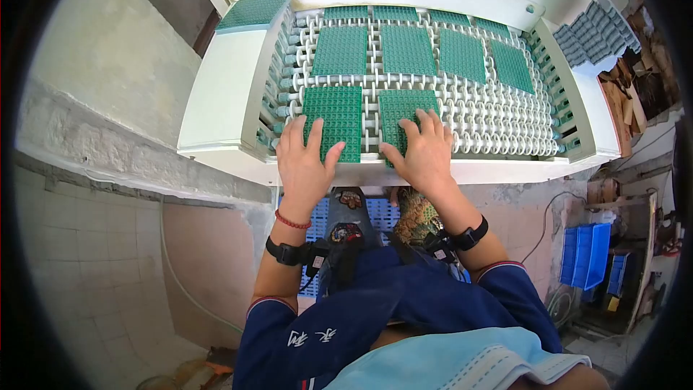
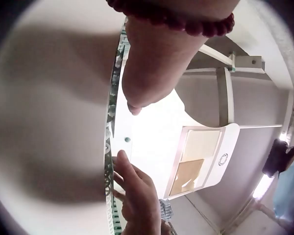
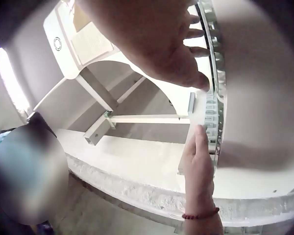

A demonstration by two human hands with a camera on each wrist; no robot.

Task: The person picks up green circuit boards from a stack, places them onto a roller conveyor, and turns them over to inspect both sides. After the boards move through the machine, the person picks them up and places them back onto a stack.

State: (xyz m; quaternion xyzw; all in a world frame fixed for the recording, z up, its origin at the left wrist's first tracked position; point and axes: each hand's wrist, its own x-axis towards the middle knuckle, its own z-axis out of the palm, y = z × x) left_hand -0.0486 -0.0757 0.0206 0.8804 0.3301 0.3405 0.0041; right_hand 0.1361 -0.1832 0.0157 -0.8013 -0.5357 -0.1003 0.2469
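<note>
Two green gridded square sheets lie side by side on the front of a bed of white roller wheels [image 1: 498, 126]. My left hand [image 1: 302, 173] rests at the near left part of the left sheet [image 1: 341, 110], fingers spread and thumb over its surface. On the right sheet [image 1: 397, 105] lies my right hand [image 1: 426, 162], fingers spread towards the far side and thumb at the near left corner. Both hands show side-on in the left wrist view, left hand [image 2: 157, 68] above and right hand [image 2: 141, 200] below. In that view the sheets' surfaces are hidden.
Farther in, more green sheets [image 1: 408, 49] lie in rows on the rollers. A green sheet [image 1: 253, 11] sits on the machine's white left side. Grey corrugated pieces [image 1: 598, 32] are stacked at the right side. Blue crates [image 1: 585, 254] stand low at right.
</note>
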